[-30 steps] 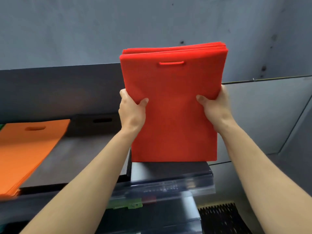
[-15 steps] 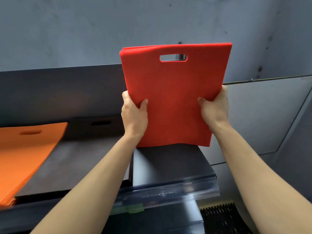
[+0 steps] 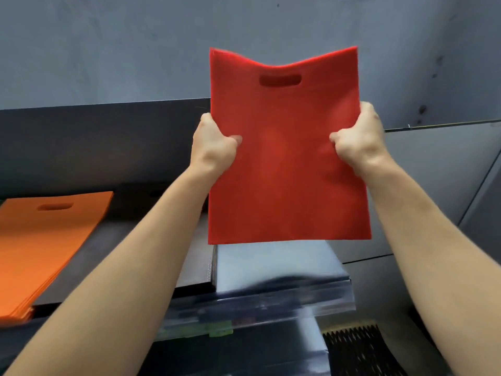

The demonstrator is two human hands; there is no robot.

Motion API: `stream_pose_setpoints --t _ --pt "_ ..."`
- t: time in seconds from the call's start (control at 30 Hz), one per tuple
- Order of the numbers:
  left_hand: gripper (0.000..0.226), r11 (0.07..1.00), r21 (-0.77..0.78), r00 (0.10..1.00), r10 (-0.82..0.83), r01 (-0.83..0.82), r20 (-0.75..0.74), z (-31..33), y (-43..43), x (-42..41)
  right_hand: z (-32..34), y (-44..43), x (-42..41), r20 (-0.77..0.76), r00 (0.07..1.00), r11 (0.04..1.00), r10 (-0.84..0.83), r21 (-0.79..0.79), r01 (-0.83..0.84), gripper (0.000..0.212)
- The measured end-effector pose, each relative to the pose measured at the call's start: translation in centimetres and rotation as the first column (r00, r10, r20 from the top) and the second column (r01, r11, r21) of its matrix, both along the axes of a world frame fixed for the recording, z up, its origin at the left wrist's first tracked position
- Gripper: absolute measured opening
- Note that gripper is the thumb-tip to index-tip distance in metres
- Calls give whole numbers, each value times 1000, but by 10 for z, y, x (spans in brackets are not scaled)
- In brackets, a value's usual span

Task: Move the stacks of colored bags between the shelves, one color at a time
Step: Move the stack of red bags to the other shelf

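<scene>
A stack of red bags (image 3: 287, 169) with a cut-out handle near its top edge hangs upright in the air above the shelf (image 3: 271, 264). My left hand (image 3: 211, 147) grips the stack's left edge and my right hand (image 3: 357, 142) grips its right edge, thumbs on the near face. The top edge sags in the middle. An orange stack of bags (image 3: 40, 240) lies flat on the shelf at the far left. Between the orange stack and the red one lies a black stack (image 3: 130, 240).
A dark back panel (image 3: 95, 142) rises behind the shelf, with a grey wall above. A clear plastic strip (image 3: 257, 308) with a green label runs along the shelf's front edge. A black mesh item (image 3: 360, 351) lies lower right.
Both hands have lifted the red stack off the shelf and tipped it toward me. Its lower edge now hangs free above the shelf, and its top edge has sagged.
</scene>
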State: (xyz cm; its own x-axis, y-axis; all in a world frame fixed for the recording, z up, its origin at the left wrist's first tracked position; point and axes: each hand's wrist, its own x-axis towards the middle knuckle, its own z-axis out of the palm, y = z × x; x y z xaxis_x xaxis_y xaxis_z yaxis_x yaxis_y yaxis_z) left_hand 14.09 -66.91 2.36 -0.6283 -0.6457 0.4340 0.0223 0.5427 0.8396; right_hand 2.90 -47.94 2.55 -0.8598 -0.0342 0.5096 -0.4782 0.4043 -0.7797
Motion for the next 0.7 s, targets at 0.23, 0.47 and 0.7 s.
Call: stream_pose_setpoints --t 0.23,0.47,0.7 --pt "37 986 146 901 3 -74 434 -66 -10 -8 -48 -1 -22 306 951 902 46 396 -171 30" --pt "33 991 95 773 14 -96 634 -98 -14 -15 -90 -6 -35 446 894 890 38 391 -233 39" --pt "32 993 -28 729 104 -116 677 -105 -8 -19 -107 -6 -38 494 869 882 27 398 -253 37"
